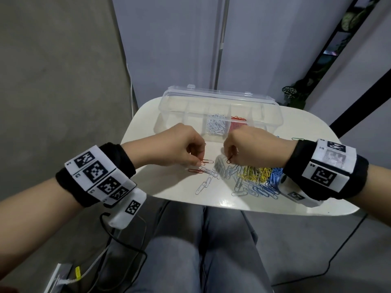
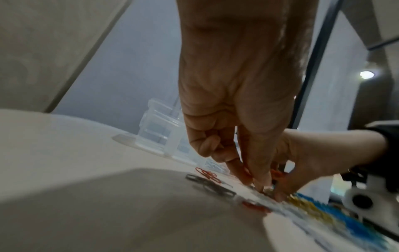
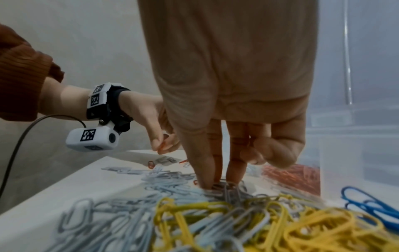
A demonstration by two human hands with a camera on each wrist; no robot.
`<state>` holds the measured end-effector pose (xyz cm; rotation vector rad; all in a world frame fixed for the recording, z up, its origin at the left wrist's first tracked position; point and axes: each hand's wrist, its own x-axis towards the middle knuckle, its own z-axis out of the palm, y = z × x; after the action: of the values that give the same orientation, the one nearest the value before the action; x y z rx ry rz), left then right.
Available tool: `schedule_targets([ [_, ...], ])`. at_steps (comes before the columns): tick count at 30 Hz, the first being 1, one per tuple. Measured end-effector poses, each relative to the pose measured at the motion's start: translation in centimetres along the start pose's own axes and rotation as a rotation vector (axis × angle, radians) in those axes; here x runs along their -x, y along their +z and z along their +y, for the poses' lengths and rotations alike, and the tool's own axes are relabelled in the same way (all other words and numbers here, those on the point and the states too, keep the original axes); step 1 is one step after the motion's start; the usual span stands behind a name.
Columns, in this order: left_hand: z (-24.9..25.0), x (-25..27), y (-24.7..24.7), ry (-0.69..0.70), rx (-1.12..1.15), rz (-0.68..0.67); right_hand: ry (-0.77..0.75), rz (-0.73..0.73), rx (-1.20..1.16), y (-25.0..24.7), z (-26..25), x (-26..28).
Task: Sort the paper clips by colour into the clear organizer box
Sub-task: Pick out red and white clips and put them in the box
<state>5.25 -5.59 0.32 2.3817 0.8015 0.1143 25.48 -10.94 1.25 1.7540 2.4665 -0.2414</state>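
The round white table [image 1: 148, 115] carries everything within seated reach. The clear plastic organizer box [image 1: 270, 121] stands open at the far edge, so both hands can drop clips in; one middle compartment holds white clips [image 1: 215, 125], its neighbour red clips [image 1: 238, 123]. The unsorted pile of grey, yellow and blue paper clips [image 1: 254, 178] lies nearer. The left hand [image 1: 175, 144] pinches a red paper clip [image 1: 207, 161] just above the table. The right hand [image 1: 251, 144] pinches another red clip [image 1: 229, 159], apparently gathering reds first.
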Motion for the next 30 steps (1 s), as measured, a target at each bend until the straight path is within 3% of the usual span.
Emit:
schedule_targets([
  [8, 0.5, -0.5, 1.3, 0.059, -0.312, -0.057, -0.022, -0.007, 0.053, 0.3, -0.3, -0.4],
  [14, 1.0, -0.9, 1.4, 0.036, -0.392, -0.131, -0.019, -0.048, 0.031, -0.1, -0.8, -0.2],
  [19, 1.0, -1.3, 1.1, 0.016, -0.403, -0.208, 0.02, 0.002, 0.003, 0.1, -0.5, -0.2],
  [26, 1.0, -1.1, 0.9, 0.063, -0.4, -0.157, 0.012, 0.001, -0.078, 0.2, -0.8, 0.3],
  [30, 1.8, -1.6, -2.1, 0.061, -0.255, -0.024, 0.029, -0.005, -0.132, 0.5, -0.4, 0.1],
])
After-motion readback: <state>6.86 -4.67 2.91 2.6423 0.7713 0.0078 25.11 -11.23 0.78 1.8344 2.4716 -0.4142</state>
